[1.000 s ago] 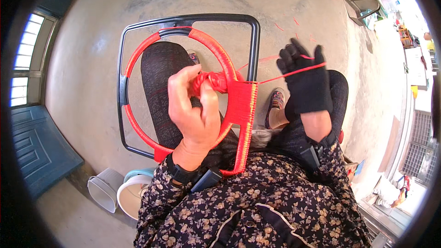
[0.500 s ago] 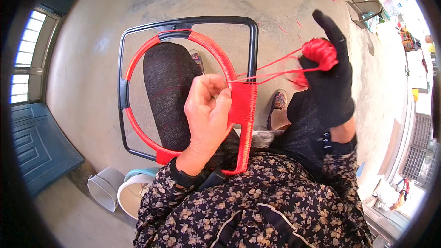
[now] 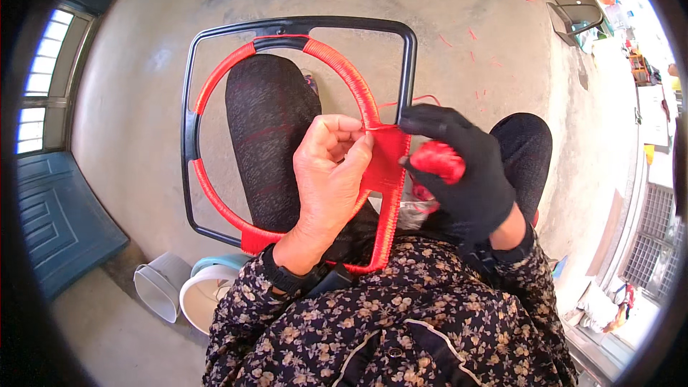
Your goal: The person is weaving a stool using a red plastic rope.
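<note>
Black frame [image 3: 294,26] lies over the left thigh [image 3: 265,129], its inner ring [image 3: 342,70] part-wrapped in red; red panel [image 3: 389,158] joining ring to outer bar [image 3: 408,75] sits just right of the left hand [image 3: 328,172], just left of the gloved right hand [image 3: 473,172]; red strand [image 3: 382,127] runs along the panel's far edge between them.

Left thumb and index are drawn together at the panel's inner edge; can't tell if cord is between them; right hand is curled around a red bundle [image 3: 438,160], fingertips close by the outer bar.

To do it well, I'd pin the strand at the ring side, pull even tension from the right, lay each turn flush against the last, no crossovers; slack loop [image 3: 428,97] just beyond the right fingertips could snag, so draw it in first.

Room: ring opening is ahead-left of the left hand, thigh under it, so passes there look tight; right hand has open air outward, right knee [image 3: 522,145] just beside bounding it; outer bar is the edge to round.
</note>
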A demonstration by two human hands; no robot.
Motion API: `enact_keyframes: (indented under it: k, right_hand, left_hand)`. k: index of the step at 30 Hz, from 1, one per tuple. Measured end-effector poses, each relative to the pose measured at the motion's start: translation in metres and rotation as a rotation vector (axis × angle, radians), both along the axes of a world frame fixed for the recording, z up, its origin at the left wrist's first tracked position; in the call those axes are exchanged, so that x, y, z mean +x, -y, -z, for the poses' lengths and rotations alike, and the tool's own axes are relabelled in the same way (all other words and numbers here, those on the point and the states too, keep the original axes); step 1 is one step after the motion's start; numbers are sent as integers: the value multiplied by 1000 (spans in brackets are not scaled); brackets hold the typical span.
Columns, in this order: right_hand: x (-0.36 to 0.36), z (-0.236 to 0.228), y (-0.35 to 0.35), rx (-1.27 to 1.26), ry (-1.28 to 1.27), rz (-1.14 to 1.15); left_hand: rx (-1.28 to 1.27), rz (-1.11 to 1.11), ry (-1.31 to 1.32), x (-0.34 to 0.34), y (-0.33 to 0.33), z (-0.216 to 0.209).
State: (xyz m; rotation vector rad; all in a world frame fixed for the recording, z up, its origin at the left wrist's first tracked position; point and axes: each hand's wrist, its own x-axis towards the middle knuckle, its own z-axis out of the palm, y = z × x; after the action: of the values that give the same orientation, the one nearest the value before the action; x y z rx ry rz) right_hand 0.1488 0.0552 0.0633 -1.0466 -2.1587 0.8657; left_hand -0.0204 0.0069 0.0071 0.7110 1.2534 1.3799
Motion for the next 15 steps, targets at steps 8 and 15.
enact_keyframes:
  k: [8,15]
  right_hand:
    - [-17,5,-7,24,348,-62]
    - [-20,7,-11,27,460,-47]
  left_hand:
    - [-41,14,48,4,4,-6]
    - [-47,55,-137,2,1,-3]
